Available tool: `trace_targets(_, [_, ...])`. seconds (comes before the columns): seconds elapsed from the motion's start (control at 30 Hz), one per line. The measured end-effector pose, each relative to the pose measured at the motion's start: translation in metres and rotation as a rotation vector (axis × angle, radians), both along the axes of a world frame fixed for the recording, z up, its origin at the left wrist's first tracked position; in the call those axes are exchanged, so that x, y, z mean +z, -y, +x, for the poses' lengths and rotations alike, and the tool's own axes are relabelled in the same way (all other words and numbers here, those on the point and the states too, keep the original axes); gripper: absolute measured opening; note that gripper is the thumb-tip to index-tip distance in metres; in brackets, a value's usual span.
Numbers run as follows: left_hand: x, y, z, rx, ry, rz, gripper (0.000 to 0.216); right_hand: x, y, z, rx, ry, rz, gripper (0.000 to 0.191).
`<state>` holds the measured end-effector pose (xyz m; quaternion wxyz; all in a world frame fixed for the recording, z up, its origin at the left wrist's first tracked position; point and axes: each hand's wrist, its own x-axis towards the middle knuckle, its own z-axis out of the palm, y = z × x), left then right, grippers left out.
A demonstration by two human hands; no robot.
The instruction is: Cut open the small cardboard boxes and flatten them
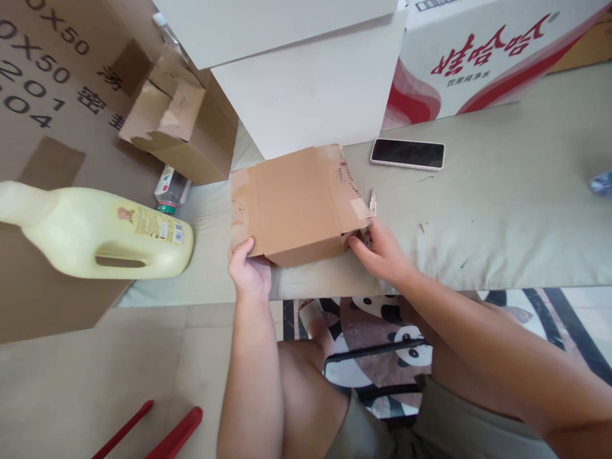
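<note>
A small brown cardboard box (296, 204) with torn tape marks lies on a pale cushioned surface (502, 229) in front of me. My left hand (248, 271) grips its near left corner, fingers curled over the edge. My right hand (380, 252) holds its near right corner, fingertips at the torn flap. The box's top flaps look folded flat.
A black-screened phone (407, 153) lies right of the box. Behind stand a white box (310, 89) and a red-printed white carton (482, 57). To the left are a yellow jug (100, 233), a small bottle (171, 190), an open torn carton (182, 124). Red handles (162, 433) lie on the floor.
</note>
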<state>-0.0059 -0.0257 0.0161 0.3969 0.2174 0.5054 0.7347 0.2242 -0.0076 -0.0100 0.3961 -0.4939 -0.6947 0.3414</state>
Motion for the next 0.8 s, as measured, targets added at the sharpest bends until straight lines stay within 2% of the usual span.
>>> trace_targets(0.43, [-0.0005,0.0005,0.0001,-0.013,-0.007,0.011,0.029,-0.0026,0.0007,0.0005,0.003,0.010,0.006,0.012])
trace_targets(0.8, [-0.0041,-0.0025,0.0009,0.014,-0.028,-0.016,0.027,-0.0008,0.0030,-0.0027,0.069,0.011,0.033,0.009])
